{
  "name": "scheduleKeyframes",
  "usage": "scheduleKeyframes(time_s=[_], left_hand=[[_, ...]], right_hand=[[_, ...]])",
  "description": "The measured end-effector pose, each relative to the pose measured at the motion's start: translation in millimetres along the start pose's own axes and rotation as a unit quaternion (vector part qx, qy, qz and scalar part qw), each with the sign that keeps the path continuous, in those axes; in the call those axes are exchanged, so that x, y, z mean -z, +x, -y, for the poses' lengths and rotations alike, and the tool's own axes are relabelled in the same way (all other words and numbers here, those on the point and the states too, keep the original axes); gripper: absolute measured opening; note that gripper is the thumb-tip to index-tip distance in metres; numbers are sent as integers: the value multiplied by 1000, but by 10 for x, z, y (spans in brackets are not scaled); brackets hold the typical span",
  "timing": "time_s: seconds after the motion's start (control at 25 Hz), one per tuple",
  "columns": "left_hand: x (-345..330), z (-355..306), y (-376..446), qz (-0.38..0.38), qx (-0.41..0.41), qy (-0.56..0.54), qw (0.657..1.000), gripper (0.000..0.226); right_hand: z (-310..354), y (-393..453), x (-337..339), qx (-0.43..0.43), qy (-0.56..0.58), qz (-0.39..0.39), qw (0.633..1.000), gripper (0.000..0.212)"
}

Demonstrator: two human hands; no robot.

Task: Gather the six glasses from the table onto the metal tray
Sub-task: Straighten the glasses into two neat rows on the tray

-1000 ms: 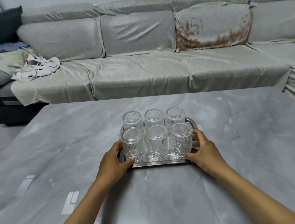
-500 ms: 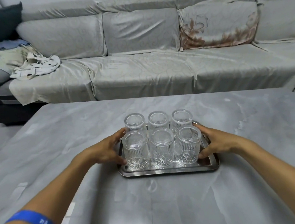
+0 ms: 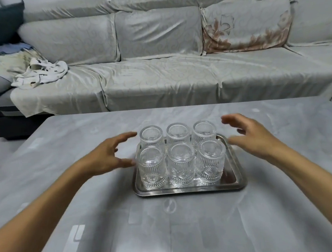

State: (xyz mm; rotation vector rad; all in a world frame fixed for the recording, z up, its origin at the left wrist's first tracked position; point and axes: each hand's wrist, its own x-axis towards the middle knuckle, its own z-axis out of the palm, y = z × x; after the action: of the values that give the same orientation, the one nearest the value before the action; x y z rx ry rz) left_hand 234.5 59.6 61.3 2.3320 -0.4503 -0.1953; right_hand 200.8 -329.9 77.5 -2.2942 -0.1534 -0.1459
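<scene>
Both hands hang open beside the load: the left hand (image 3: 106, 156) at the left of the frame's centre, fingers spread wide and holding nothing, its thumb close to the near-left glass but, as far as I can see, not touching; the right hand (image 3: 253, 137) at the right of centre, also spread and empty, just outside the tray's right edge. The rectangular shiny metal tray (image 3: 237, 177) lies on the grey marble-look tabletop (image 3: 286, 205) in the middle of the frame. On it stand the six clear ribbed drinking glasses (image 3: 181, 164), upright, in two rows of three, packed close, pushed toward the left side, so a bare strip stays at the right. No glass is visible elsewhere on the tabletop, so I judge the gathering is done and the hands are letting go. To finish well, they should go outward and up, away from the rims, because the glasses stand tight and one knock could rattle the whole group.
</scene>
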Motion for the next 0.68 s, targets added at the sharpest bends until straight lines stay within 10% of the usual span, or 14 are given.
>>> scheduleKeyframes(time_s=[0.2, 0.68], left_hand=[[156, -336, 198, 83, -35, 52, 995, 71], [-86, -337, 207, 42, -70, 118, 990, 60]], right_hand=[[662, 93, -501, 112, -176, 173, 963, 64], [628, 207, -628, 112, -209, 162, 958, 68]])
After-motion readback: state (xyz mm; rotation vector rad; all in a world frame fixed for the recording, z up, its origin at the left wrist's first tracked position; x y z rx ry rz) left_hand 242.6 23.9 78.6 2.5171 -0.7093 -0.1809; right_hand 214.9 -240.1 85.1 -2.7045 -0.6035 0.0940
